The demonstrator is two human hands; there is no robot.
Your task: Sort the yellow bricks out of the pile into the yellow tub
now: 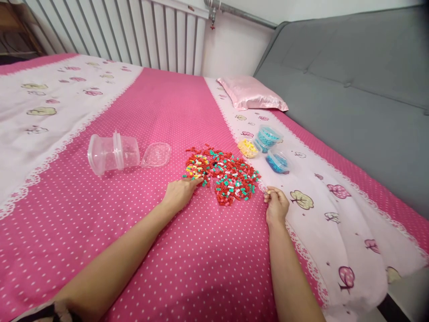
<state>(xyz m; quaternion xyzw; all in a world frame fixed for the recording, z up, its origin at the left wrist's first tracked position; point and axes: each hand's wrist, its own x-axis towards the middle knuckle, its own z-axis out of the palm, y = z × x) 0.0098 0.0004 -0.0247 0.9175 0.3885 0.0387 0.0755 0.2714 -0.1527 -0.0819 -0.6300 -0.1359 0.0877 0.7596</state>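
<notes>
A white radiator stands at 11 o'clock and a grey padded headboard at 2, beyond a bed with a pink-and-white bedspread; the clock is centred on a spread pile of small pieces, mostly red, with green, white and yellow among them. From the left, clear tubs lie on their side toward 9 to 10 o'clock, a clear lid just beside them. The pieces look stiff, very light and perhaps smooth, so each should suit a fingertip pinch across its sides; pressing hard could make one skid. Toward 2 o'clock sit a tub of yellow pieces and stacked tubs of pale-blue pieces, with a darker blue tub nearer 3. At 8 o'clock the left hand reaches its fingers to the pile's yellow-flecked edge, touching pieces; how far they are parted, or whether they grip any, I cannot tell. At 4 o'clock, off the pile, the right hand's fingers curl together, apparently pinching a small pale-yellow piece.
</notes>
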